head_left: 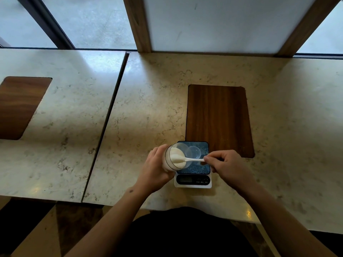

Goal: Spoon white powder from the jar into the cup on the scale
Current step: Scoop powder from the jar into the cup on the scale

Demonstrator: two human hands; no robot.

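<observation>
A clear jar (pixel 173 154) of white powder is tipped on its side, its mouth facing right over the scale's left edge. My left hand (pixel 157 168) grips it from the left. My right hand (pixel 226 166) pinches the handle of a white spoon (pixel 193 160), whose bowl is inside the jar mouth, in the powder. A small clear cup (pixel 194 152) stands on the dark glossy platform of the white scale (pixel 193 182), just right of the jar mouth and behind the spoon handle. I cannot tell whether the cup holds any powder.
The scale sits near the front edge of a marble table (pixel 148 108). A dark wood inlay panel (pixel 219 119) lies right behind the scale. A second marble table with its own wood panel (pixel 20 106) stands to the left across a narrow gap.
</observation>
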